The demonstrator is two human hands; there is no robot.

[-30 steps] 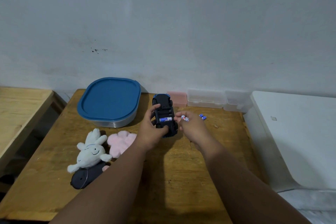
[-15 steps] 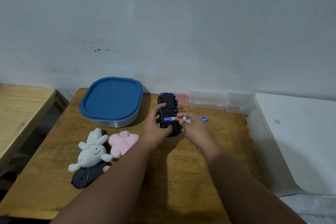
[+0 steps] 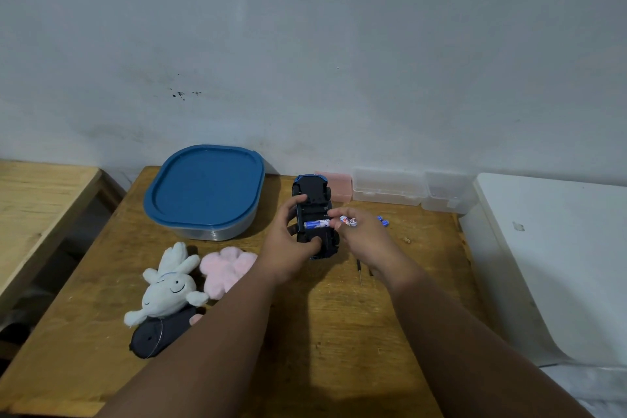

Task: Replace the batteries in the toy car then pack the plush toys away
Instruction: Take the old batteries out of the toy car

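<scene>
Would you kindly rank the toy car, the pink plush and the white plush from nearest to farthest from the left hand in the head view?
1. Toy car: gripped by the left hand, underside up.
2. Pink plush: just left of the wrist.
3. White plush: farther left, beyond the pink one.

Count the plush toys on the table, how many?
3: white plush front-left, pink plush beside it, dark plush partly under the white one. More may be hidden.
</scene>
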